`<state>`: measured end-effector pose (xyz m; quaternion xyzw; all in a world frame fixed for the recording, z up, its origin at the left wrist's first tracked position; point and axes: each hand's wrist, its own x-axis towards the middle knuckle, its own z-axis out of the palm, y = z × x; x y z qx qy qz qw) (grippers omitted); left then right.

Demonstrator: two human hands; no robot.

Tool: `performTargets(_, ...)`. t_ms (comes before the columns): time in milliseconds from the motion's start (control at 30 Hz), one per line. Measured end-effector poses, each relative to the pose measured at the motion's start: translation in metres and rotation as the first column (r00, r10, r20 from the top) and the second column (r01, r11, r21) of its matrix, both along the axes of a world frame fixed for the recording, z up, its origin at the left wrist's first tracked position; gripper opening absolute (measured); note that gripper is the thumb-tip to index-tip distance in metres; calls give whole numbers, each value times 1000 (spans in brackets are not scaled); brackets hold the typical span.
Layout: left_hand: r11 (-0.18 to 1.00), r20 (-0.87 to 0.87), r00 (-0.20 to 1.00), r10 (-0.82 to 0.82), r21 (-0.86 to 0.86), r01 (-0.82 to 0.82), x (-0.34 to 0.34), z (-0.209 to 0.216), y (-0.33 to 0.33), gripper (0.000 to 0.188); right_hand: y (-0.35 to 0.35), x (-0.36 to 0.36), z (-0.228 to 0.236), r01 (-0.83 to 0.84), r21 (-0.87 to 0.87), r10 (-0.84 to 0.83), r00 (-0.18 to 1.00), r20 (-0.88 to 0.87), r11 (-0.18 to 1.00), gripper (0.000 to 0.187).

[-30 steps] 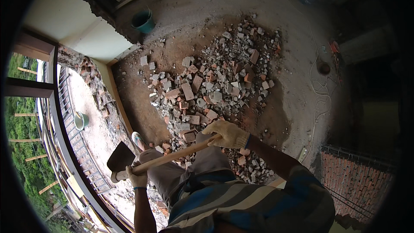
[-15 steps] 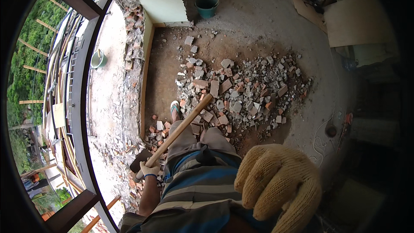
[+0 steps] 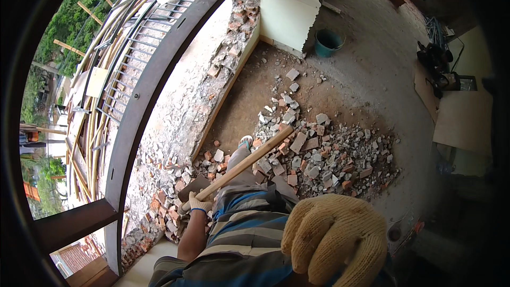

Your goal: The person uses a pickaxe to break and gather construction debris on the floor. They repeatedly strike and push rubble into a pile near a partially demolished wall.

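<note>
My left hand (image 3: 198, 202), in a pale knit glove with a blue cuff, is wrapped round the lower end of a hoe (image 3: 248, 163). Its long wooden handle slants up to the right across my legs, the free end over the rubble. The dark flat blade (image 3: 193, 188) is beside my left hand, above broken brick. Close to the camera at the lower right, my right hand (image 3: 336, 239) is raised in a yellowish knit glove, its fingers curled in. Whatever may be inside those fingers is hidden. A heap of broken brick and mortar (image 3: 329, 154) lies ahead of my feet.
A broken wall edge (image 3: 218, 79) runs along the left, with a dark frame (image 3: 154, 79) beyond it. Ahead stands a green bucket (image 3: 328, 43) near a cut wall (image 3: 289, 8). Boards (image 3: 462, 122) and dark gear (image 3: 433, 66) are at the right.
My view has turned, so the rubble and bucket now appear further right. My left hand still grips the hoe, and my right hand stays raised and curled.
</note>
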<state>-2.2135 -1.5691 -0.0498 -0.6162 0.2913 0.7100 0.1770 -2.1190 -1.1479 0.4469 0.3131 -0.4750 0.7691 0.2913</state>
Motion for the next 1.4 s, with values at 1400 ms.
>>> performTargets(1400, -179, 169, -88, -982, -668, 722, -517, 172, -49, 95, -97, 301, -380, 563, 170, 499, -811, 306, 809, 29)
